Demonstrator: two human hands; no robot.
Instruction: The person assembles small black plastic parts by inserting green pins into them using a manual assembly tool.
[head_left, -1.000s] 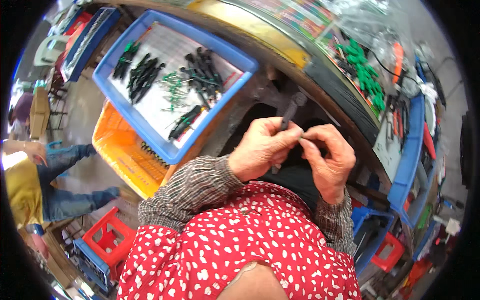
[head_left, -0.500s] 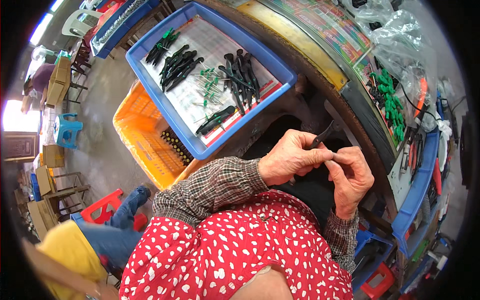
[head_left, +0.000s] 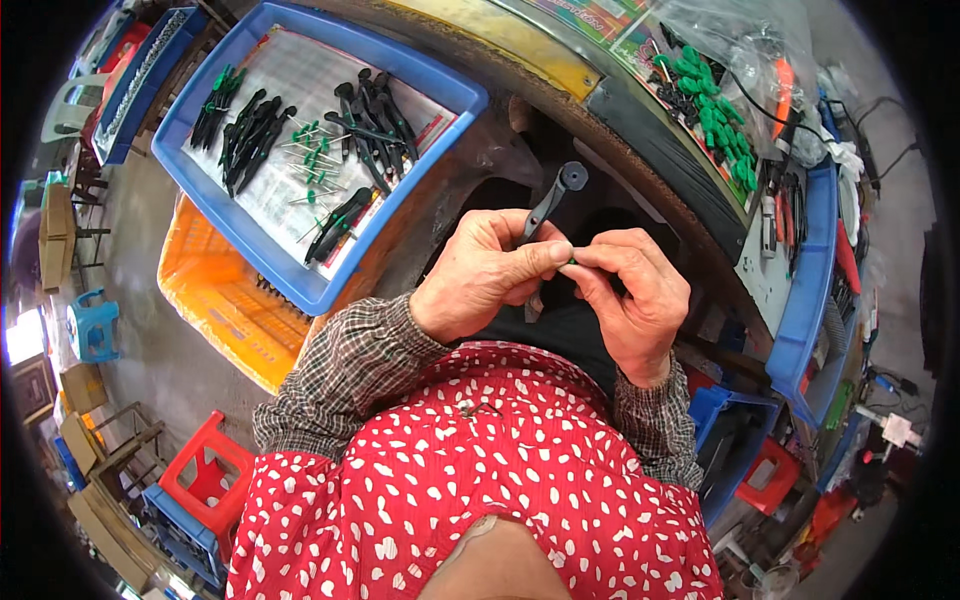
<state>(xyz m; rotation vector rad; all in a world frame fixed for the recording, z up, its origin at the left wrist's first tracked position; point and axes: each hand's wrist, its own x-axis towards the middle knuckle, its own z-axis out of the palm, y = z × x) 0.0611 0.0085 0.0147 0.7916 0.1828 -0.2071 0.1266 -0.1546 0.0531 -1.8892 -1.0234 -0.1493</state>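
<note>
My left hand [head_left: 490, 270] is closed around a slim black tool [head_left: 545, 208] that ends in a round disc. The disc end sticks up past my fingers; the lower part is mostly hidden in the palm. Beside it, my right hand [head_left: 636, 290] is pinched, its fingertips meeting my left thumb. A speck of a small green piece [head_left: 572, 262] shows between the fingertips, too small to make out fully. To the left, a blue tray [head_left: 322, 290] holds several similar black tools [head_left: 258, 140] and a scatter of green-headed pins [head_left: 314, 158] on paper.
Under the tray sits an orange crate [head_left: 225, 310]. On the bench to the right lie a heap of green parts [head_left: 715, 115], clear plastic bags [head_left: 765, 35] and an orange-handled tool [head_left: 783, 95]. A blue bin [head_left: 805, 300] stands at the bench's near end. A red stool [head_left: 205, 470] is at left.
My view has shifted, so tray, bench and hands appear further left. The black tool's round end has turned into plainer sight. The person in yellow at lower left is out of view.
</note>
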